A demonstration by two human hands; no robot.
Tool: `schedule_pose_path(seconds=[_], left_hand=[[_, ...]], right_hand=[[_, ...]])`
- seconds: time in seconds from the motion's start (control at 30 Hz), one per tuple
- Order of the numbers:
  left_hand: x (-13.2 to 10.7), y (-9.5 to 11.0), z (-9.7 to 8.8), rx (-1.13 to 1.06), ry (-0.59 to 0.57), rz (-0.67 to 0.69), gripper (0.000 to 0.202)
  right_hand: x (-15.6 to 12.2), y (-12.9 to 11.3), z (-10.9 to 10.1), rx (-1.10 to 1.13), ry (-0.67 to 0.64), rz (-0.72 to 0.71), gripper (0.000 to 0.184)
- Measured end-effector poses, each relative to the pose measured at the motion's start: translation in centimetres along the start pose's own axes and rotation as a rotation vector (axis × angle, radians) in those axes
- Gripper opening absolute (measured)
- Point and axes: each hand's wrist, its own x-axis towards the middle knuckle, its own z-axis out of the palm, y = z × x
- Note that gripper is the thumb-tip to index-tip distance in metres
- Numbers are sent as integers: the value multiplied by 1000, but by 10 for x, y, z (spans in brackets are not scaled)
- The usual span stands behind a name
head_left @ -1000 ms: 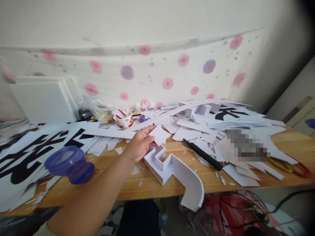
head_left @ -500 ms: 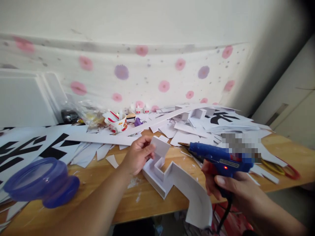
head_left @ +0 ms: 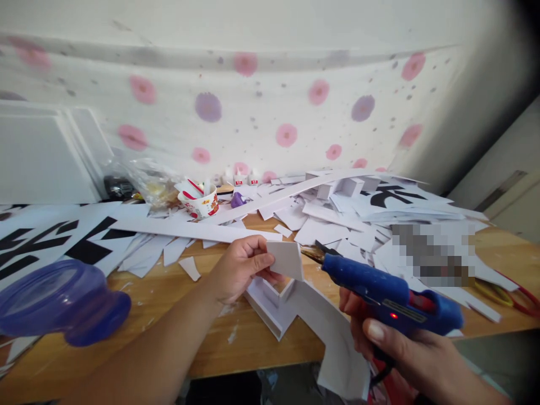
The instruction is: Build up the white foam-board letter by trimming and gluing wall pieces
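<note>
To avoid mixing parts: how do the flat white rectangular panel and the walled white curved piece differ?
The panel is small and flat; the walled piece is larger, with a curved end. The left grip holds the panel; the piece lies on the wooden table, overhanging its edge. Both are white.

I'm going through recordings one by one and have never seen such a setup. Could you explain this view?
There is no machine here: a person works with bare hands, filmed by a camera worn on the head. The left hand pinches a flat white piece. The right hand grips a blue glue gun with a lit red light; its nozzle is close to the piece, though contact is hard to tell. Below, a white walled shape partly overhangs the wooden table. Beyond it lie white scraps, a patterned cup and sheets with black markings.
</note>
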Motion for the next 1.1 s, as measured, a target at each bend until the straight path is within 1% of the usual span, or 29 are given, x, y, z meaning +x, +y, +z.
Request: schedule_pose_path(seconds=[0.13, 0.33, 0.73, 1.1], left_hand=[[-1, 1, 2, -33, 4, -10, 35], [0, -1, 0, -53, -13, -16, 37], [1, 0, 1, -71, -29, -20, 34], [0, -1, 0, -78, -22, -20, 33]], right_hand=[[1, -4, 5, -4, 5, 6, 38], [5, -4, 10, 30, -2, -30, 39], [9, -4, 7, -26, -85, -64, 32], [7, -5, 10, -47, -67, -61, 34]])
